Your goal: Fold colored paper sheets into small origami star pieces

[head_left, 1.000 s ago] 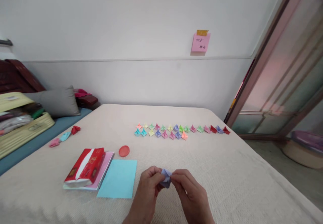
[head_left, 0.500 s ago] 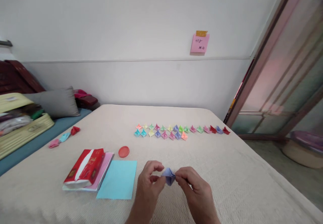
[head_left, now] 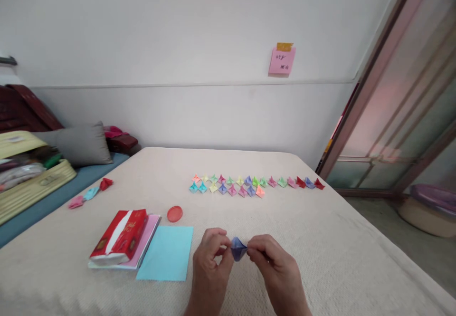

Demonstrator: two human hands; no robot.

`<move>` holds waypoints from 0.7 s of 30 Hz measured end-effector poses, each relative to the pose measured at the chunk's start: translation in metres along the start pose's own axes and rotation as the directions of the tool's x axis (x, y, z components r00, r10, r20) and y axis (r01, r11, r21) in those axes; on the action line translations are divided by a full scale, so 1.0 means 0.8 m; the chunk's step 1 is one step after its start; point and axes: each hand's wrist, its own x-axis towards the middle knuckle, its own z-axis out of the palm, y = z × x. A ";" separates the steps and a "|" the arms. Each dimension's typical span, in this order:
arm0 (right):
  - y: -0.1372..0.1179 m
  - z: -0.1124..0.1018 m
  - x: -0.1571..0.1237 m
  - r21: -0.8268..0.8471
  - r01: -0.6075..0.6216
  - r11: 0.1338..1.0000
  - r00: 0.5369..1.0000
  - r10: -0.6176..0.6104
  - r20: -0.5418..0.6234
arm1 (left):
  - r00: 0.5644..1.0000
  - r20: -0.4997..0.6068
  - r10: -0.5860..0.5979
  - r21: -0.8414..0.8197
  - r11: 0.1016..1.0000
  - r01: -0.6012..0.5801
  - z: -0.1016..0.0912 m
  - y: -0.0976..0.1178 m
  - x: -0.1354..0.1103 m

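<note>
Both my hands pinch a small folded purple paper piece [head_left: 238, 248] low over the cream table cover [head_left: 320, 240]. My left hand [head_left: 211, 259] grips its left side with fingers curled. My right hand [head_left: 270, 261] grips its right side between thumb and fingertips. Two rows of several small folded paper pieces [head_left: 249, 185] in many colours lie farther back on the table. A light blue paper sheet [head_left: 166, 258] lies flat just left of my left hand.
A red tissue pack [head_left: 119, 235] rests on pink paper [head_left: 148, 233] beside a red round lid [head_left: 175, 214]. Three folded pieces [head_left: 90, 192] lie at the table's left edge. A yellow basket [head_left: 32, 178] and grey cushion [head_left: 83, 144] sit at left. A pink note [head_left: 281, 61] is on the wall.
The purple piece has been pulled out sideways between my hands and now shows a pointed, boat-like shape. My hands have shifted slightly apart and a little lower.
</note>
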 end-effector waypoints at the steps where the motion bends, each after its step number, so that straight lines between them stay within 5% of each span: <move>1: 0.000 -0.001 0.001 0.051 -0.045 0.998 0.999 0.045 -0.003 | 0.999 -0.019 -0.049 -0.059 0.997 0.048 -0.001 -0.001 0.001; 8: 0.003 -0.004 0.006 0.250 -0.212 0.945 0.975 0.221 -0.007 | 0.949 -0.054 -0.310 -0.374 0.888 0.269 -0.007 -0.005 0.009; 13: 0.001 -0.001 0.002 0.096 -0.087 0.992 0.994 0.092 -0.051 | 0.952 -0.112 -0.284 -0.208 0.944 0.257 0.003 0.003 0.004; 17: -0.003 0.001 -0.002 -0.028 0.030 0.999 0.999 -0.031 -0.029 | 0.948 0.000 -0.317 -0.082 0.945 0.316 0.007 0.013 0.001; 21: -0.004 0.003 -0.003 -0.013 0.040 0.999 0.999 -0.040 -0.010 | 0.932 0.103 -0.348 -0.127 0.925 0.359 0.003 0.016 0.003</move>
